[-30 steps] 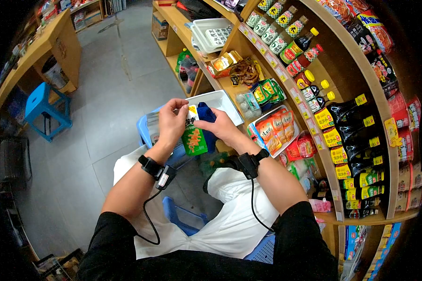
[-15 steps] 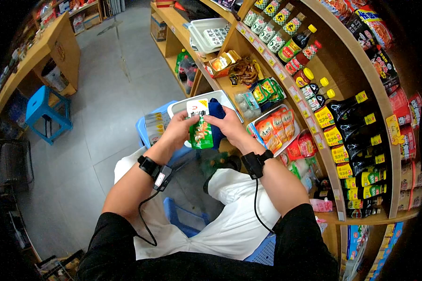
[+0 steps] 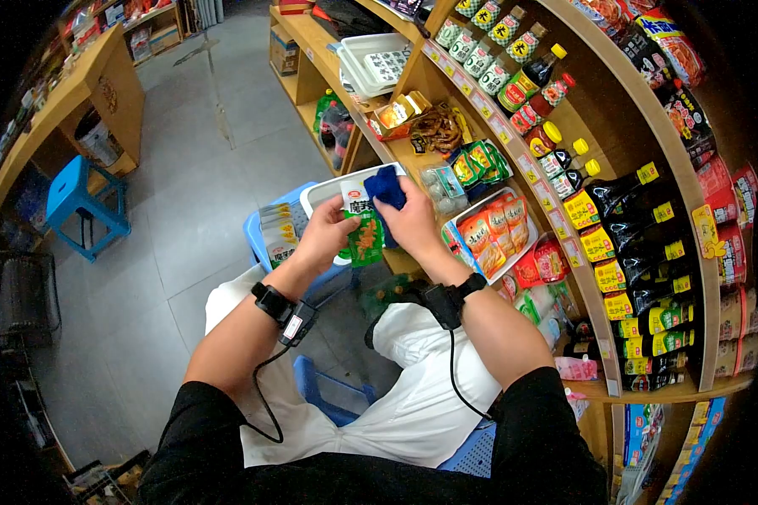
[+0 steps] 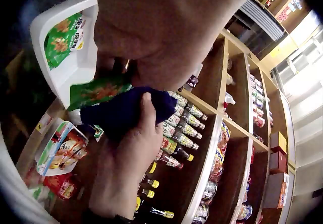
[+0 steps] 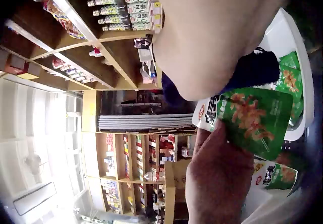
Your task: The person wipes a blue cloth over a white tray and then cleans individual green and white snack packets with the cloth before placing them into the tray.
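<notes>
A green and white snack packet is pinched by the left hand, thumb on its front. The right hand grips a dark blue cloth at the packet's upper right edge. In the left wrist view the cloth lies along the green packet, with the right hand's thumb over it. From the right wrist, the packet's green front faces the camera, held by the left hand. Similar packets lie in a white tray.
Behind the hands, the white tray stands beside more packets on a blue stool. Shelves with bottles and a box of orange packs are at the right. Another blue stool stands on the floor at the left.
The right hand and the cloth have moved from behind the packet to its upper right edge, with the cloth bunched higher. The packet stays in the left hand, slightly lower than half a second ago.
</notes>
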{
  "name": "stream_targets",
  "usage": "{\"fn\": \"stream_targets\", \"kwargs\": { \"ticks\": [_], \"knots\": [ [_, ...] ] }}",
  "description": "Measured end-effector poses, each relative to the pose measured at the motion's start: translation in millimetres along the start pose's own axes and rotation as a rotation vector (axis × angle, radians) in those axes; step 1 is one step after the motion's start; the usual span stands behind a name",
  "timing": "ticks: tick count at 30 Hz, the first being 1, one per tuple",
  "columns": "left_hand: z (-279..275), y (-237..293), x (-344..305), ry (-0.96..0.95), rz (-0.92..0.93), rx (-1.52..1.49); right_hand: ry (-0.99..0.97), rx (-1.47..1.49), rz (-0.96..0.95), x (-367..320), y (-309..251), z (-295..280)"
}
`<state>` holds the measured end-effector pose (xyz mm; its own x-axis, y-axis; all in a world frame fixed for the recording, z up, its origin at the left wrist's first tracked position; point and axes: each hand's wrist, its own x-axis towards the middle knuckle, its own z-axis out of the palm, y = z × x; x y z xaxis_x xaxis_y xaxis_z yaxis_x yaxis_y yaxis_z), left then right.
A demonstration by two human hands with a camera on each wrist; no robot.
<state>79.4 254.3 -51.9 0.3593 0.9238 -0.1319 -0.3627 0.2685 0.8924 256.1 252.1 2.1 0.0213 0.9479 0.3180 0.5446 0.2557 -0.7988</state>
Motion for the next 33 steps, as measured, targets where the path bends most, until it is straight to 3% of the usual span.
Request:
{"fn": "stream_targets", "kwargs": {
  "ticks": [7,13,19,22,25,33],
  "knots": [
    [-0.1,1.4,-5.7,-0.059,-0.029,-0.029,-0.086,-0.146,-0.050,-0.3,2.8,5.4],
    [-3.2,-9.3,-1.1,-0.018,-0.093,-0.044,-0.157,-0.095,-0.298,-8.1,-14.8,11.9],
    [2.3,1.9,-12.0,-0.074,-0.146,-0.043,-0.071,-0.172,-0.230,1.5,-1.9,7.4],
    [-0.6,-3.4,-9.6,-0.093,-0.156,-0.063,-0.052,-0.206,-0.039,4.3,5.7,-1.4],
    [0.7,-0.8,-9.8,-0.080,-0.169,-0.103,-0.042,-0.210,0.015,5.0,19.1,-1.4],
    [7.0,13.9,-14.6,-0.032,-0.204,-0.180,-0.133,-0.174,-0.200,-1.7,5.2,3.2]
  ]
}}
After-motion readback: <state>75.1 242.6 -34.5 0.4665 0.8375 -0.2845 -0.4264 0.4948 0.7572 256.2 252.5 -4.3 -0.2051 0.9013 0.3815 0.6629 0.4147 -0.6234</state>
